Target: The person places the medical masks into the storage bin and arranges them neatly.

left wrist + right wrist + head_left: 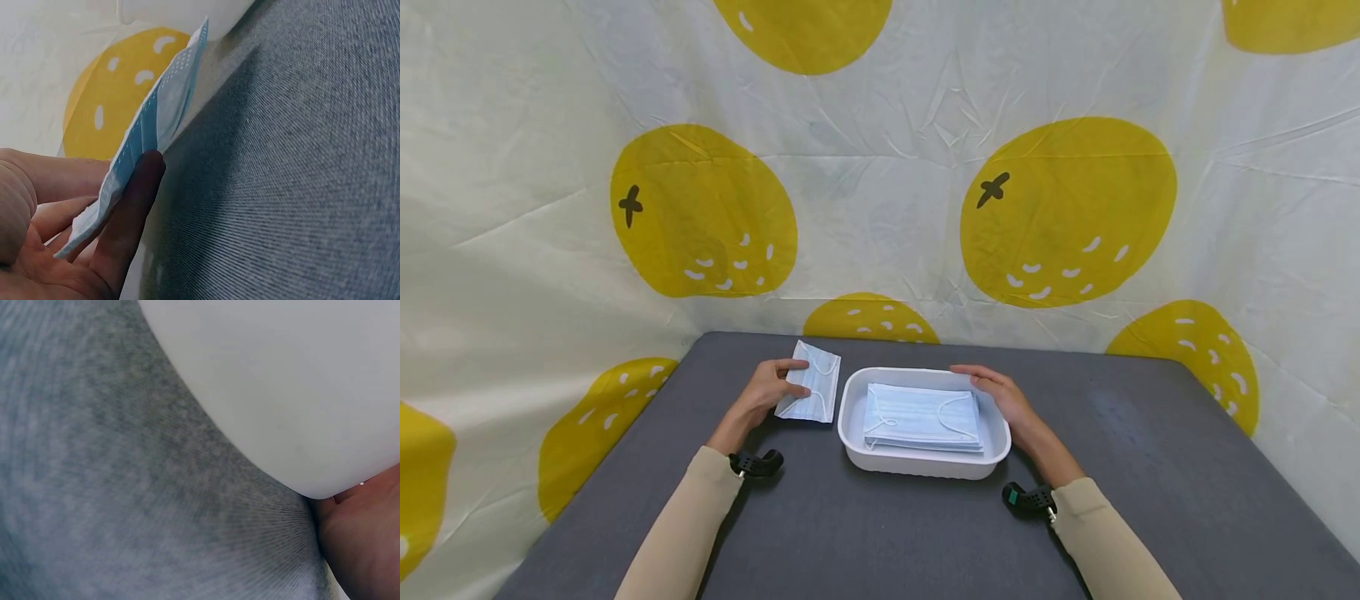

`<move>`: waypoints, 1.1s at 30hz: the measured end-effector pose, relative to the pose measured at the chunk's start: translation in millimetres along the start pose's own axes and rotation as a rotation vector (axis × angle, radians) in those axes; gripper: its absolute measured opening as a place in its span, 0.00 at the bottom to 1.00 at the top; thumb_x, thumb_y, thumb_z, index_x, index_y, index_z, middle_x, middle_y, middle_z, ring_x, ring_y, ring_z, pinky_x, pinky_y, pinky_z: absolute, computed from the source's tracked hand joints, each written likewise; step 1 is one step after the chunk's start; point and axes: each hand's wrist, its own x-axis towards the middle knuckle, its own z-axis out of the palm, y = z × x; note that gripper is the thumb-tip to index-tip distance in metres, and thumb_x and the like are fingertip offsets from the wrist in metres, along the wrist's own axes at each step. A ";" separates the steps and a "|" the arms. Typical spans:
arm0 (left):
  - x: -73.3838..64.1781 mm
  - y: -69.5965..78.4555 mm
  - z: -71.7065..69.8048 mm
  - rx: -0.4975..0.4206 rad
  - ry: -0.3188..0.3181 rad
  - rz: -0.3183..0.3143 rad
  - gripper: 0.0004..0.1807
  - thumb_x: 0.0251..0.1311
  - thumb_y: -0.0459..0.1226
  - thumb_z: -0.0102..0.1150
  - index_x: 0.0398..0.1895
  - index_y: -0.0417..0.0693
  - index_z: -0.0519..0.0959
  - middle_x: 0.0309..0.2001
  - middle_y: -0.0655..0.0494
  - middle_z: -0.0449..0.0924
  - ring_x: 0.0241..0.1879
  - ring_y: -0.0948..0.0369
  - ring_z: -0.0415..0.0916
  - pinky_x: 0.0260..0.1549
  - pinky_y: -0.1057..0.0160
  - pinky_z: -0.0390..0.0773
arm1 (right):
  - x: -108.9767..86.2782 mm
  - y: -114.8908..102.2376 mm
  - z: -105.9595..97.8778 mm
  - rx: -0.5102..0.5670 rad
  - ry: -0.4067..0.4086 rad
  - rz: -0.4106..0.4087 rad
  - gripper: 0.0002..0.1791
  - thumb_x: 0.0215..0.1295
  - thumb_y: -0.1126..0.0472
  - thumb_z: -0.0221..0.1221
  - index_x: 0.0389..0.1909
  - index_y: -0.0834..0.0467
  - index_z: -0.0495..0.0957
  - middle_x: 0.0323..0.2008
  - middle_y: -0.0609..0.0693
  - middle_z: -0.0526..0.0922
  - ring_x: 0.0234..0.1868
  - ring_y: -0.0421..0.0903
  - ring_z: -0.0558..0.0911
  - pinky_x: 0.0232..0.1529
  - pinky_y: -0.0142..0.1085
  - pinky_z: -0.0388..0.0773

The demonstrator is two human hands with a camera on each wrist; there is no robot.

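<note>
Between thumb and fingers, my left hand [763, 388] pinches a light blue face mask [822, 377] with white ear loops, left of a white plastic tray [917, 466]. The left wrist view shows this mask [149, 119] edge-on, tilted above the table cloth. Several more blue masks [917, 414] lie stacked flat inside the tray, loops on top. My right hand [1011, 404] rests against the tray's right end, its fingers extended along the far right rim. In the right wrist view, the tray's outer wall [294, 394] touches the hand [365, 540]; its fingertips are hidden there.
A dark grey cloth covers the table [880, 542]. Behind and to the sides hangs a white curtain [880, 217] printed with yellow fruit. Black wrist straps [756, 463] sit at both sleeve cuffs.
</note>
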 end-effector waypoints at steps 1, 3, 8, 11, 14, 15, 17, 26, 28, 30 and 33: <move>-0.1 1.1 0.1 0.005 0.006 -0.001 0.33 0.54 0.29 0.72 0.67 0.41 0.78 0.78 0.39 0.61 0.76 0.46 0.57 0.73 0.44 0.66 | 0.0 0.0 0.1 0.001 0.000 0.000 0.23 0.82 0.58 0.48 0.71 0.62 0.73 0.76 0.57 0.69 0.63 0.30 0.74 0.67 0.33 0.67; -0.3 3.6 -0.3 0.019 0.020 -0.002 0.33 0.54 0.29 0.73 0.66 0.42 0.79 0.77 0.39 0.63 0.75 0.46 0.59 0.72 0.44 0.67 | -0.1 -0.1 0.1 0.000 -0.001 -0.002 0.23 0.82 0.58 0.48 0.71 0.62 0.73 0.76 0.57 0.69 0.63 0.29 0.74 0.66 0.31 0.68; -0.9 9.4 -2.9 0.038 0.065 0.011 0.32 0.55 0.30 0.72 0.67 0.43 0.79 0.76 0.40 0.66 0.74 0.46 0.61 0.73 0.44 0.66 | -0.7 0.7 0.7 -0.002 -0.002 0.000 0.24 0.82 0.57 0.48 0.71 0.62 0.72 0.76 0.57 0.68 0.62 0.29 0.75 0.64 0.29 0.69; -2.7 13.3 -5.8 0.027 0.087 0.028 0.32 0.56 0.29 0.71 0.67 0.43 0.78 0.76 0.40 0.66 0.74 0.46 0.61 0.73 0.44 0.66 | -1.1 1.2 0.8 -0.002 0.002 -0.001 0.24 0.82 0.57 0.48 0.71 0.62 0.72 0.77 0.57 0.68 0.62 0.29 0.75 0.63 0.29 0.69; -5.8 17.8 -8.7 0.013 0.097 0.042 0.32 0.56 0.28 0.71 0.68 0.43 0.78 0.76 0.41 0.67 0.72 0.47 0.64 0.72 0.45 0.67 | -1.7 1.7 0.8 0.000 0.004 -0.002 0.24 0.82 0.57 0.48 0.72 0.62 0.72 0.77 0.57 0.68 0.61 0.30 0.76 0.63 0.28 0.70; -6.7 19.2 -9.6 0.009 0.101 0.046 0.33 0.56 0.28 0.71 0.68 0.43 0.78 0.75 0.41 0.67 0.72 0.48 0.65 0.72 0.46 0.68 | -1.9 1.9 0.8 -0.001 0.006 -0.002 0.24 0.82 0.57 0.48 0.72 0.61 0.72 0.76 0.57 0.68 0.61 0.30 0.76 0.62 0.28 0.70; -8.2 22.3 -10.8 0.006 0.102 0.051 0.33 0.56 0.28 0.71 0.68 0.44 0.78 0.74 0.41 0.69 0.69 0.48 0.67 0.69 0.48 0.71 | -2.2 2.3 0.7 0.002 0.004 -0.002 0.24 0.82 0.57 0.47 0.72 0.62 0.72 0.76 0.57 0.68 0.61 0.31 0.77 0.62 0.28 0.71; -13.0 41.2 -14.1 -0.019 0.113 0.100 0.34 0.56 0.28 0.72 0.68 0.45 0.78 0.67 0.41 0.77 0.52 0.53 0.77 0.42 0.71 0.78 | -2.6 1.3 0.2 0.005 0.007 -0.008 0.24 0.82 0.57 0.47 0.72 0.62 0.72 0.76 0.58 0.68 0.61 0.33 0.77 0.61 0.27 0.72; -14.8 45.6 -14.0 -0.025 0.113 0.100 0.34 0.56 0.28 0.72 0.69 0.46 0.78 0.65 0.41 0.79 0.50 0.54 0.78 0.39 0.73 0.78 | -2.5 1.4 0.2 0.011 0.003 -0.007 0.24 0.82 0.58 0.47 0.72 0.62 0.72 0.76 0.59 0.68 0.61 0.33 0.77 0.61 0.27 0.73; -17.0 49.7 -13.2 -0.036 0.113 0.099 0.34 0.56 0.28 0.72 0.69 0.46 0.78 0.66 0.42 0.79 0.50 0.55 0.78 0.40 0.73 0.78 | -2.4 2.0 0.3 0.010 0.003 -0.005 0.24 0.83 0.58 0.47 0.72 0.62 0.72 0.76 0.59 0.68 0.61 0.33 0.77 0.60 0.27 0.73; -20.0 55.1 -11.2 -0.060 0.099 0.095 0.34 0.56 0.28 0.73 0.69 0.48 0.78 0.66 0.43 0.78 0.51 0.55 0.78 0.41 0.72 0.79 | -2.3 3.2 0.4 0.004 0.003 -0.004 0.24 0.83 0.57 0.47 0.72 0.62 0.72 0.76 0.59 0.68 0.61 0.32 0.77 0.60 0.26 0.72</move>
